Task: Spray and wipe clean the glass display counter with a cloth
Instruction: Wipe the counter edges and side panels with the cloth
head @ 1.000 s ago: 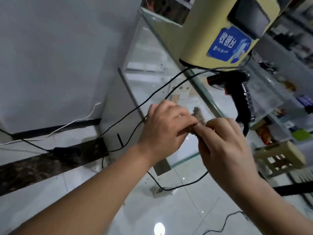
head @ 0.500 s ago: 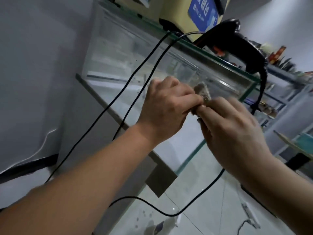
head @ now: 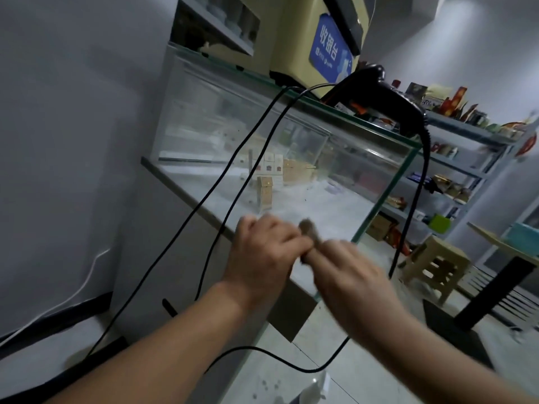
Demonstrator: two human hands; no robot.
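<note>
Your left hand (head: pixel 262 255) and right hand (head: pixel 350 278) meet at the bench's (head: pixel 221 126) near corner.
Both grips pinch the cloth (head: pixel 308 228) between them.

A single view is given, taken from the person's head and tilted, so that the scene leans. It is faced forward and down at the left hand (head: pixel 262 252) and right hand (head: pixel 347 272), seen close at centre with the cloth (head: pixel 306 227) gripped between them. The glass display counter (head: pixel 204 126) is seen just beyond, and the shelves (head: pixel 466 131) farther off at right.
</note>
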